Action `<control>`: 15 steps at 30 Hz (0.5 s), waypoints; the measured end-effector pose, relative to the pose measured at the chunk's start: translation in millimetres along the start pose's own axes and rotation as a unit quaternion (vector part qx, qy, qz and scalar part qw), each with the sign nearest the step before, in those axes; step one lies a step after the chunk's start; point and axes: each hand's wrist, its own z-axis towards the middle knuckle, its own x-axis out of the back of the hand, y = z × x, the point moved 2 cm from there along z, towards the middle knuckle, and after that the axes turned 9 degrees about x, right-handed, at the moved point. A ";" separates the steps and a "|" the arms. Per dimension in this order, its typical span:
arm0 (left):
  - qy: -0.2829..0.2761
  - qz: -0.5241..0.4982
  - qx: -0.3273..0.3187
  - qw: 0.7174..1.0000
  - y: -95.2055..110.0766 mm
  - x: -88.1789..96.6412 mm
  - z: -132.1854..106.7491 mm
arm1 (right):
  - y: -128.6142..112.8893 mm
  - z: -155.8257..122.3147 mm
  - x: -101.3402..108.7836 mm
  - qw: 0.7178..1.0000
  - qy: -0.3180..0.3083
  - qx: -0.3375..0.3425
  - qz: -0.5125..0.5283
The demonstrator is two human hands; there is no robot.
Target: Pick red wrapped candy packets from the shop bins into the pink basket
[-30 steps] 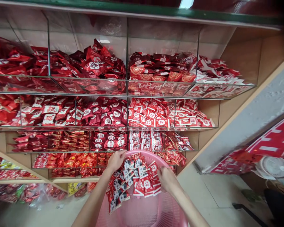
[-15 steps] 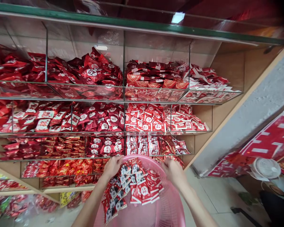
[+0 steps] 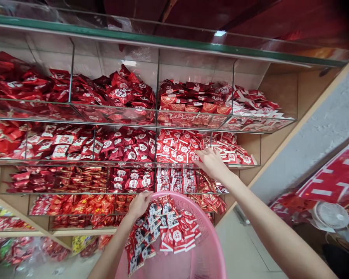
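Note:
A pink plastic basket (image 3: 213,248) sits low in front of me, with several red and white packets (image 3: 177,232) and red packets with dark pictures (image 3: 141,240) in it. My left hand (image 3: 140,205) is closed on the basket's rim at its far left side. Off the basket, my right hand (image 3: 212,162) reaches to the middle shelf, its fingers stretched out toward small red packets with white labels (image 3: 178,149). Its fingertips are at the glass front of that compartment. I see nothing held in it, and whether it touches a packet I cannot tell.
Glass-fronted shelves hold red packets on several levels, with a thick glass edge (image 3: 163,40) above. A slanting wooden side panel (image 3: 311,112) bounds them at right. Bagged packets (image 3: 20,252) lie at lower left. A white fan (image 3: 331,215) stands at right.
My right hand has let go of the basket's right rim and moved up to the middle shelf. My left hand still grips the rim. The view has shifted slightly.

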 end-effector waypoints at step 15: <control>-0.002 -0.006 -0.012 1.000 -1.1 -3.5 0.8 | -16.8 -27.5 2.9 0.887 0.121 -0.067 0.441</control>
